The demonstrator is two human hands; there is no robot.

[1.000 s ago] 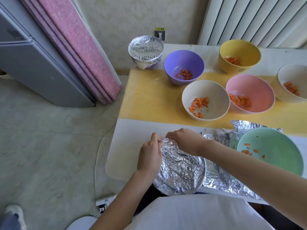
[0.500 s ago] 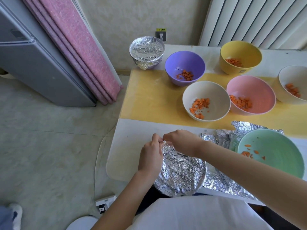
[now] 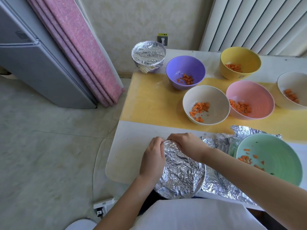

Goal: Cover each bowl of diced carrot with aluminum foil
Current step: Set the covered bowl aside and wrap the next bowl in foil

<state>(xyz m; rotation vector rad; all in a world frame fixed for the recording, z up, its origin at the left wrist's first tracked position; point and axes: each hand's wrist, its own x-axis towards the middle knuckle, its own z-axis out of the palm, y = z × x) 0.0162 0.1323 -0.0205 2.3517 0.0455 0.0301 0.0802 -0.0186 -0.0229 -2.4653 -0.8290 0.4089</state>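
Both hands are working the far rim of the bowl right in front of me, at the near edge of the table. The bowl itself is hidden under its foil. My left hand curls round the left side of the rim, fingers pinching the foil edge down. My right hand cups over the far edge, fingers bent, crimping the same fold. This is the sealing step, I'd say, and it looks close to done.

One covered bowl stands at the far left corner. The purple bowl, the cream bowl and others wait open. The green bowl sits just to my right, with a loose foil sheet beside it and seemingly under it.

Next, I reckon: let go, slide this bowl clear, then free that sheet without tipping the green bowl.
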